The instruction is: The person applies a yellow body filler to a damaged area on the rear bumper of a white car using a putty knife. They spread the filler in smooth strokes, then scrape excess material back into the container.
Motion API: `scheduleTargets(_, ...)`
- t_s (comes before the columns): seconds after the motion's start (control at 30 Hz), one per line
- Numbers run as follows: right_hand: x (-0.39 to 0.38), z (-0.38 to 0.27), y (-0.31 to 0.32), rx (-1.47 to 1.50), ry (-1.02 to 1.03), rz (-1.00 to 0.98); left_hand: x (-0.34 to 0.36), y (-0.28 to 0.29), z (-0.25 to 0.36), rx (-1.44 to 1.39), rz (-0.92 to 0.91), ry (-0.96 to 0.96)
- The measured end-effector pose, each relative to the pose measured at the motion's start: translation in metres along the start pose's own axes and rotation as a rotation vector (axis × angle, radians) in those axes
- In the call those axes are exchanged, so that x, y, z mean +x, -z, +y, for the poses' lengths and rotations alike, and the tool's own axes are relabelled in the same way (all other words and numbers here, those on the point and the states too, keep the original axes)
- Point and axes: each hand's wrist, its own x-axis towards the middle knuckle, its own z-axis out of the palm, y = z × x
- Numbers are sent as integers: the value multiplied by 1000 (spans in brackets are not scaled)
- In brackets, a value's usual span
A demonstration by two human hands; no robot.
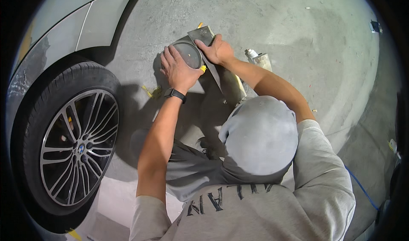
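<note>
Head view, left hand: the left hand [178, 70] lies spread, fingers fanned, over the near rim of a round tin [188, 54], pressing on it rather than closing round it; a dark watch [175, 94] sits on the wrist.
Head view, right hand: the right hand [218, 50] is closed on a flat grey spreader blade [202, 34] and holds it at the far right edge of the tin.
Tin: it stands on the concrete floor [298, 40] between the two hands, its grey top showing.
Beside the hands: a yellow scrap [203, 68] shows just under the left hand's fingers; a pale tube with a cap [260, 58] lies on the floor just right of the right forearm.
Yellow bits: more lie on the floor near the left wrist [151, 91].
Person: grey cap [260, 134] and grey shirt [255, 211], bent low over the floor.
Left side: a car wheel with spoked rim [76, 149] under silver bodywork [64, 23], well apart from the tin.
Right edge: a blue cable [362, 190] runs along the floor.
</note>
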Motion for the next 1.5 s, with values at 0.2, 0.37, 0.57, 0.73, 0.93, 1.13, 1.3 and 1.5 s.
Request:
scheduleTargets(0.2, 6, 9, -26, 222, -22, -47, -4, 1, -1, 37, 9, -45)
scheduleTargets(0.37, 12, 11, -20, 217, -41, -70, 1, 6, -11, -46, 35, -147)
scheduleTargets(0.57, -12, -6, 62, 298, 55, 201, -8, 30, -10, 22, -65, -105)
scheduleTargets(0.73, -71, -61, 111, 297, 421, 293, -45, 83, 18, -743, -30, -361)
scheduleTargets(0.93, -115, -96, 150, 512, 740, 84, -84, 145, -36, -650, 213, -245)
scheduleTargets(1.13, -146, -40, 180, 502, 356, -120, -75, 171, -127, -1162, 401, -304)
scheduleTargets(1.3, -136, 7, 158, 276, 524, -103, -72, 188, -97, -823, 261, -274)
scheduleTargets(1.5, -73, 149, 139, -176, -140, 332, -86, 186, -56, -627, 358, -292)
